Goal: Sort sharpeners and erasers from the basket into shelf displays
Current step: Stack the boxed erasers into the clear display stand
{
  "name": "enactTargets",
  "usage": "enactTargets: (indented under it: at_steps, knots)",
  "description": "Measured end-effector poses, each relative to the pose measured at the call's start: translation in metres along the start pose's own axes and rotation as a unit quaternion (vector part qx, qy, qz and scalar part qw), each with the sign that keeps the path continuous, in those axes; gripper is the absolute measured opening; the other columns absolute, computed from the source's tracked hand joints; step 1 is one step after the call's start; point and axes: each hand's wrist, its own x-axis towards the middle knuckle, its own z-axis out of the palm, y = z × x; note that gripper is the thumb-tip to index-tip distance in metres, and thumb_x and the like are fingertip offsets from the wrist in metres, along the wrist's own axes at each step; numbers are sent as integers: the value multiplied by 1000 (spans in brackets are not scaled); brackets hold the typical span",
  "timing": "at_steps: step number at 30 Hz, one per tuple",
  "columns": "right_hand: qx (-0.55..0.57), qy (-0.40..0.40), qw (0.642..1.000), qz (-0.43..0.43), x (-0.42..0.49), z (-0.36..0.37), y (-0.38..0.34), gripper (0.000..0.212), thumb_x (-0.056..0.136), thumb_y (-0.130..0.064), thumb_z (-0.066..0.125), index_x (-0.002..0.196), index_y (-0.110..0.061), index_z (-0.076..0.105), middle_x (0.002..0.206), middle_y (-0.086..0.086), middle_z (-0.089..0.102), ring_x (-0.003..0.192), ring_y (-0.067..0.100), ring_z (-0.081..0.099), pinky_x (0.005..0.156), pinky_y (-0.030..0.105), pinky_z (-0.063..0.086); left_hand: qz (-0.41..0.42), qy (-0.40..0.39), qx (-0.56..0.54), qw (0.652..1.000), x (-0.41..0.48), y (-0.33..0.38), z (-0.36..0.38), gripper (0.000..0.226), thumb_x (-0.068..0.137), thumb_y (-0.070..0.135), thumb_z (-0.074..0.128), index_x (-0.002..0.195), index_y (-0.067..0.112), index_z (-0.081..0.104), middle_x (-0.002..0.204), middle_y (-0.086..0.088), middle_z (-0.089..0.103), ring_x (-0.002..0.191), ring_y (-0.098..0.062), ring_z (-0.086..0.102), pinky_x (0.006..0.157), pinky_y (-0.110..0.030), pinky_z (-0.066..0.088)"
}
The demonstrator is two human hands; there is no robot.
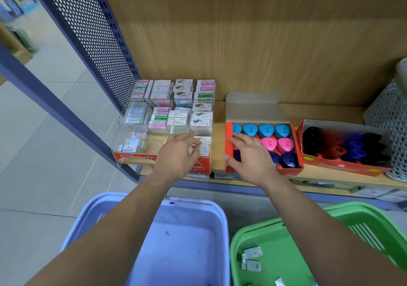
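A clear acrylic eraser display (132, 131) stands on the left of the wooden shelf (218, 153), stacked with small wrapped erasers. My left hand (176, 155) reaches into its front row, and the fingertips pinch a white eraser (204, 147) in the front right compartment. To the right, an open red box (288, 171) holds rows of blue, pink and dark blue sharpeners (269, 143). My right hand (251, 160) lies over the box's left columns with its fingers stretched out, covering some sharpeners. Below stands a green basket (374, 222) with several small silver-wrapped items (252, 257).
A lavender basket (187, 230) sits under my left arm. A second red box (343, 166) of black, red and blue sharpeners stands further right, beside a grey perforated bin (392, 114). A blue perforated panel (88, 32) closes off the shelf's left side.
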Motion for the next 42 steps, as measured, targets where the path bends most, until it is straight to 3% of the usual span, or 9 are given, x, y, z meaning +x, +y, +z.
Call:
enactTargets:
  at_steps: [4, 9, 13, 17, 24, 29, 35, 39, 42]
  knots:
    - [54, 30, 997, 37, -63, -22, 17, 52, 93, -44, 64, 138, -20, 58, 137, 0, 56, 127, 25, 49, 108, 39, 40, 22, 24, -87, 996, -68, 56, 2, 16, 90, 33, 57, 96, 26, 71, 101, 9, 66, 103, -17, 54, 84, -29, 41]
    - [46, 42, 995, 81, -175, -34, 84, 31, 92, -35, 68, 119, -19, 69, 117, 1, 64, 108, 23, 60, 93, 37, 50, 108, -164, -112, 974, -140, 135, 52, 20, 85, 40, 52, 92, 28, 66, 86, 15, 58, 85, -13, 61, 78, -35, 53]
    - [34, -39, 988, 144, -239, -13, 136, 19, 94, -36, 63, 106, -23, 72, 98, -8, 69, 90, 19, 67, 77, 32, 54, 82, -322, -67, 941, -176, 167, 121, 37, 93, 36, 62, 126, 20, 62, 121, -1, 67, 109, -21, 63, 94, -34, 51]
    - [29, -201, 959, 198, -262, 37, 178, 41, 94, -38, 65, 131, -18, 64, 128, 5, 67, 110, 23, 64, 94, 31, 49, -55, -412, -25, 909, -195, 171, 186, 79, 90, 37, 71, 154, 13, 30, 155, -14, 39, 136, -32, 45, 113, -40, 39]
    - [-39, -396, 900, 178, -252, 99, 224, 82, 85, -38, 77, 154, -22, 34, 157, 12, 30, 136, 35, 42, 114, 41, 38, -165, -366, -22, 916, -184, 167, 248, 100, 83, 21, 78, 160, 20, 14, 167, -3, 6, 153, -31, 4, 122, -48, 17]
    - [-91, -400, 907, 93, -252, 115, 237, 51, 82, -34, 79, 126, -22, 54, 125, 4, 57, 108, 25, 58, 94, 37, 50, -160, -279, 134, 937, -199, 158, 270, 75, 88, 8, 62, 154, 21, 29, 156, -4, 35, 142, -30, 30, 114, -44, 34]
    - [-104, -422, 898, 63, -250, 124, 232, 18, 85, -33, 73, 100, -25, 72, 107, 2, 69, 95, 24, 65, 85, 34, 56, -222, -312, 62, 922, -199, 151, 276, 83, 83, -5, 67, 153, 20, 29, 154, -9, 34, 135, -32, 42, 107, -40, 42]
    - [-32, -423, 902, 76, -251, 111, 236, 26, 92, -32, 68, 118, -30, 69, 122, -4, 69, 106, 19, 64, 91, 31, 51, -233, -351, 25, 906, -195, 149, 277, 78, 87, 1, 70, 153, 19, 33, 151, -12, 37, 128, -34, 51, 107, -42, 45]
    - [41, -450, 887, 97, -253, 111, 226, 57, 91, -44, 69, 143, -27, 52, 143, -3, 57, 125, 20, 56, 105, 38, 45, -239, -369, -2, 898, -195, 151, 278, 76, 87, 21, 77, 151, 25, 36, 152, -9, 28, 128, -36, 50, 110, -46, 44]
